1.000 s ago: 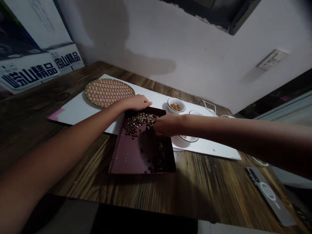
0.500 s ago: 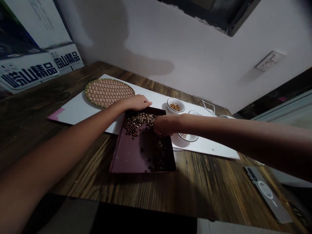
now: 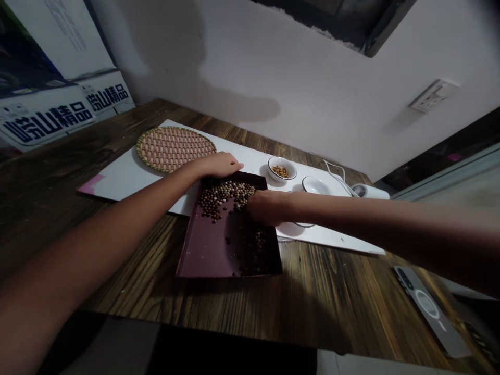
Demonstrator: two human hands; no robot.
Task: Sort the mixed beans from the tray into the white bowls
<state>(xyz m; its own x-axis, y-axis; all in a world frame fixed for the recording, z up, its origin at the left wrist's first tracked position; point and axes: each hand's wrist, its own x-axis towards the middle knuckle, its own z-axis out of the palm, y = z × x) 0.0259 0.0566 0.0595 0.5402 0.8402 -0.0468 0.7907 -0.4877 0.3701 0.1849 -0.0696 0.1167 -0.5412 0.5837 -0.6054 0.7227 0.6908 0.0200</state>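
A dark maroon tray lies on the wooden table and holds several small mixed beans, light and dark, heaped at its far end. My left hand rests on the tray's far left corner, fingers curled over the rim. My right hand reaches into the tray from the right, fingers bunched down among the beans; what they pinch is hidden. Behind it stand a small white bowl with tan beans, a second white bowl, and a third bowl partly hidden under my right wrist.
A white sheet lies under the bowls and a round woven mat. A phone lies at the table's right edge, a white device with cable behind the bowls. Boxes with printed characters stand at left.
My right hand has shifted slightly forward and down into the beans, uncovering the second white bowl behind it. My left hand has stayed on the tray corner.
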